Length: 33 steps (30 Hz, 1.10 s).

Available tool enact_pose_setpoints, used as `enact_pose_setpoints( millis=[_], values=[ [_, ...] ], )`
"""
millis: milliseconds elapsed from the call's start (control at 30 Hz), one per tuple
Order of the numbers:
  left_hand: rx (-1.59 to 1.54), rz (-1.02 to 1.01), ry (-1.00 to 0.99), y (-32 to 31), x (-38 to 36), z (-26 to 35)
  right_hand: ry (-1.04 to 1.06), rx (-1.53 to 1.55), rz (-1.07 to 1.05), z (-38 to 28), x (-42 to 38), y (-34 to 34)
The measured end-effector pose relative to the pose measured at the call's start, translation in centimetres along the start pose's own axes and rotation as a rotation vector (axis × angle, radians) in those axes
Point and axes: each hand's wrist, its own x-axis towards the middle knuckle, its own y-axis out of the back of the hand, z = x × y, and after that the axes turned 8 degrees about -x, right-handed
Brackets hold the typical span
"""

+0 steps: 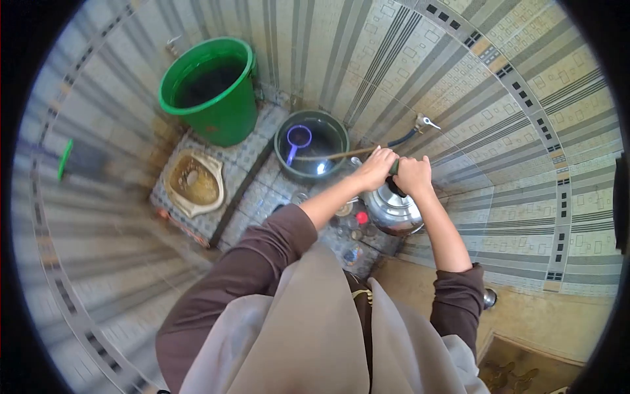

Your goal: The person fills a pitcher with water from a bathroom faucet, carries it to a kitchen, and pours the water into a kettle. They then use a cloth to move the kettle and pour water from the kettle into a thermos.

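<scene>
Both of my hands meet above a silver metal kettle (398, 215) with a black part on top. My left hand (376, 171) is closed at the left end of a dark green grip (394, 167), apparently the kettle's handle. Closed round its right end is my right hand (414, 176). My fingers hide most of the grip, and whether a pad is also there cannot be seen. Behind my left hand a tan hose (338, 156) runs into a dark green basin (341, 134) of water, where a purple dipper (299, 136) floats.
Below the kettle, several glasses and a red-topped item (361, 217) stand on the tiled floor. A large green bucket (226, 108) and a squat toilet (194, 183) occupy the raised step at left. On the right wall, a tap (425, 123) feeds the hose.
</scene>
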Motion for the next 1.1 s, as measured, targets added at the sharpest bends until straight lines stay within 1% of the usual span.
enact_pose_setpoints(
  millis=[67, 133, 200, 367, 400, 433, 467, 600, 667, 700, 800, 1100],
  values=[
    [-0.057, -0.025, 0.021, 1.6, 1.2, -2.4, 0.002, -0.048, -0.118, -0.7, 3.5, 0.6],
    [-0.105, -0.009, 0.013, 3.2, 2.1, -4.4, -0.010, -0.067, -0.181, -1.5, 6.3, 1.4],
    [-0.131, 0.007, 0.013, 4.2, 2.8, -6.4, -0.003, -0.108, -0.156, -2.2, 8.8, 1.3],
    [-0.192, 0.040, 0.039, 5.4, 3.8, -9.9, 0.012, -0.126, -0.267, -3.6, 13.0, 1.5],
    [-0.211, 0.075, 0.051, 5.5, 3.8, -10.2, 0.029, -0.128, -0.277, -3.7, 13.7, 1.7],
    [-0.217, 0.071, 0.057, 5.7, 3.8, -10.7, 0.025, -0.130, -0.216, -3.8, 14.1, 1.0],
    [-0.222, 0.068, 0.066, 5.7, 3.8, -11.1, 0.015, -0.129, -0.232, -4.0, 14.5, 0.9],
    [-0.297, 0.068, 0.086, 5.8, 3.5, -12.0, 0.036, -0.174, -0.290, -5.0, 15.9, 1.0],
    [-0.320, 0.098, 0.092, 5.7, 3.3, -12.1, 0.059, -0.258, -0.345, -5.3, 16.2, 1.0],
    [-0.349, 0.083, 0.133, 5.7, 3.2, -12.1, 0.066, -0.264, -0.339, -5.4, 16.4, 0.9],
    [-0.376, 0.098, 0.135, 5.7, 3.2, -12.1, 0.085, -0.286, -0.385, -5.6, 16.7, 1.3],
    [-0.373, 0.128, 0.133, 6.1, 3.5, -12.7, 0.112, -0.326, -0.425, -5.8, 17.7, 1.5]
  ],
)
